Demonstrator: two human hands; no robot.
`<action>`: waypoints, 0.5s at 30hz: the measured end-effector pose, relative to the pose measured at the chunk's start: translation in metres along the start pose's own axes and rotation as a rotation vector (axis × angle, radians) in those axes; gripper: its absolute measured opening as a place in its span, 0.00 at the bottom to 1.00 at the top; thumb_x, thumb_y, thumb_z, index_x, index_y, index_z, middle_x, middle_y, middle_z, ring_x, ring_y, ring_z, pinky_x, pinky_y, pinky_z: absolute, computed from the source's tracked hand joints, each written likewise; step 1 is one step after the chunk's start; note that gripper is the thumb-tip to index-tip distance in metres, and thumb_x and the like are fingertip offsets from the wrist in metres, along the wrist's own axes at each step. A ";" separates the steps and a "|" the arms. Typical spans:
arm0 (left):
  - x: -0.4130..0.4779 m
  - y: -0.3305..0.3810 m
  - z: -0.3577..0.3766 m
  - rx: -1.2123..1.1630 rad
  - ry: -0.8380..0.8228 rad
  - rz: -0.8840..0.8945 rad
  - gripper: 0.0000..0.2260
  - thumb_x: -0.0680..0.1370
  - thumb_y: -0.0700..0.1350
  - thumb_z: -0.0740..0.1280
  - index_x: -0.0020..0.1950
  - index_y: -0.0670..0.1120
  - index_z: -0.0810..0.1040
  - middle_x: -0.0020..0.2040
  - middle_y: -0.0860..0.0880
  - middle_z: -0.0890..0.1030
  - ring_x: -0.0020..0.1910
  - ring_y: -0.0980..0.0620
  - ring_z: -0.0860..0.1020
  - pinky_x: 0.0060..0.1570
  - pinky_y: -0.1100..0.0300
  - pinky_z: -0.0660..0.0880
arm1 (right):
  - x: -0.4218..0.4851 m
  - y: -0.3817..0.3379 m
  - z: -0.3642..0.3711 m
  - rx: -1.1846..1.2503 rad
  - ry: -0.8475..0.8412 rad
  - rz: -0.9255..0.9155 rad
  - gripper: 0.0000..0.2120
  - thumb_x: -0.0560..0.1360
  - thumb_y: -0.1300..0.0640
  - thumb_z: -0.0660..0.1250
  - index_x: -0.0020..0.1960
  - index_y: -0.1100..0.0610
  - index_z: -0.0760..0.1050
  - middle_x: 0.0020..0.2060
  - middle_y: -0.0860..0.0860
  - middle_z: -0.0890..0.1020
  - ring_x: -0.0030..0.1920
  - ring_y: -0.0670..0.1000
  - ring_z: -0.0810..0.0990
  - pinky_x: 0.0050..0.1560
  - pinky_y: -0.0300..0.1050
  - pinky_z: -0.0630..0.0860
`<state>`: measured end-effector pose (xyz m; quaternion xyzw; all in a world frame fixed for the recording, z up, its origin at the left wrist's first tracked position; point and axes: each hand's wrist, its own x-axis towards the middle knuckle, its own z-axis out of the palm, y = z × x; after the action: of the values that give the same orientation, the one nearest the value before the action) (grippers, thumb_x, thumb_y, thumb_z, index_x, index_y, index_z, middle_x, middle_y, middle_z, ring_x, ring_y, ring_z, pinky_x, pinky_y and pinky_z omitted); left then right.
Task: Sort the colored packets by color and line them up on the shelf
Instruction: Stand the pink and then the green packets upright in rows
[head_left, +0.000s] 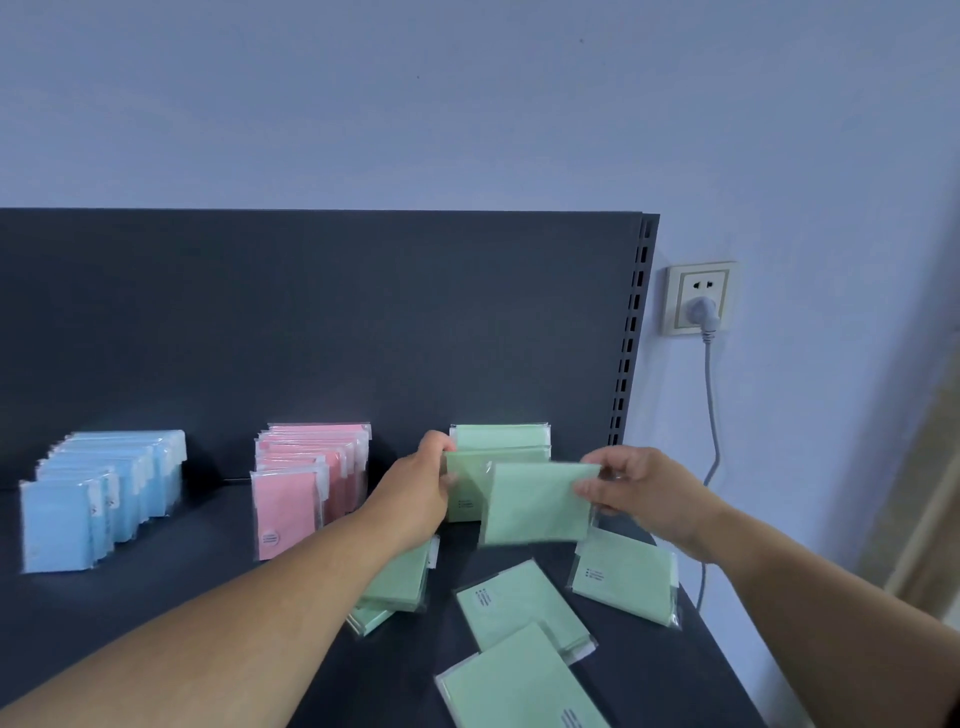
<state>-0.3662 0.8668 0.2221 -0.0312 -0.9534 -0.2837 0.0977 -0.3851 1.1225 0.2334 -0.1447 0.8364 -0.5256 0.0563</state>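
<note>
On the dark shelf (182, 582) a row of blue packets (98, 499) stands at the left and a row of pink packets (304, 483) in the middle. A short row of green packets (501, 439) stands upright against the back panel at the right. My left hand (421, 493) grips the left edge of the front upright green packet (465, 486). My right hand (641, 491) holds another green packet (537, 501) by its right edge, in the air just in front of that row. Several loose green packets (514, 605) lie flat on the shelf below my hands.
The shelf's dark back panel (311, 322) ends at a slotted upright (631, 332) on the right. Beyond it a wall socket (698, 296) holds a plug with a grey cable (714, 415) hanging down. The shelf's right edge runs close to the loose packets.
</note>
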 end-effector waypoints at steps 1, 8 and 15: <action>0.002 -0.001 0.000 0.010 -0.001 -0.007 0.10 0.82 0.44 0.57 0.63 0.48 0.64 0.41 0.51 0.73 0.33 0.57 0.69 0.30 0.63 0.65 | 0.003 0.000 0.004 -0.041 -0.030 0.021 0.02 0.74 0.54 0.73 0.46 0.50 0.82 0.38 0.50 0.83 0.38 0.47 0.80 0.53 0.48 0.79; 0.015 0.002 -0.006 -0.230 0.080 -0.109 0.10 0.83 0.47 0.57 0.60 0.53 0.75 0.53 0.52 0.79 0.46 0.54 0.76 0.47 0.61 0.71 | 0.026 -0.008 0.037 -0.359 0.154 0.028 0.16 0.76 0.45 0.69 0.60 0.52 0.76 0.45 0.44 0.75 0.36 0.44 0.75 0.36 0.35 0.70; 0.020 -0.003 0.006 -0.350 0.060 -0.188 0.25 0.74 0.51 0.72 0.67 0.47 0.68 0.51 0.54 0.79 0.51 0.53 0.78 0.50 0.62 0.70 | 0.042 0.001 0.043 -0.227 0.173 0.219 0.30 0.67 0.48 0.78 0.61 0.54 0.66 0.46 0.47 0.76 0.44 0.50 0.78 0.46 0.46 0.77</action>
<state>-0.3874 0.8672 0.2201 0.0498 -0.8850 -0.4537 0.0923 -0.4143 1.0728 0.2160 -0.0125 0.9029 -0.4289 0.0241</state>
